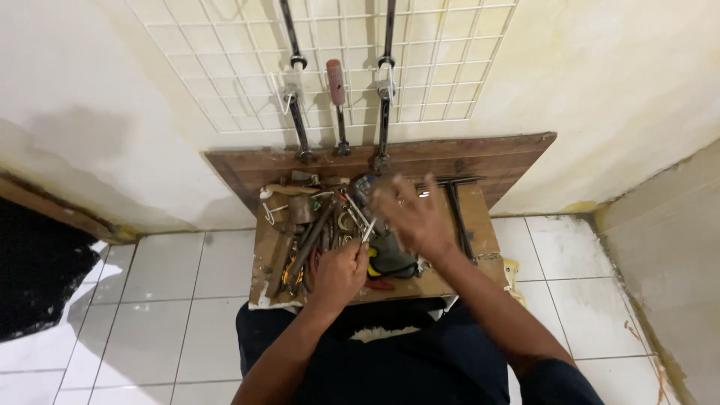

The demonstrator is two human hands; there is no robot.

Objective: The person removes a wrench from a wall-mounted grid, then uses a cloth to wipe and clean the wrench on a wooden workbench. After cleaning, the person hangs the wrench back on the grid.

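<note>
The pile of tools [330, 232] lay so tangled under both hands that one hard tug could have sent pieces sliding off the bench [480, 225] onto the floor. The left hand [341, 274] was curled, pinching a thin metal tool [368, 230]. The right hand [416, 217] hovered spread and blurry, holding nothing.

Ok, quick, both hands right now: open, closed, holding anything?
Left hand: closed on a small metal tool over the tool tray.
Right hand: open, fingers spread, blurred, holding nothing visible.
</note>
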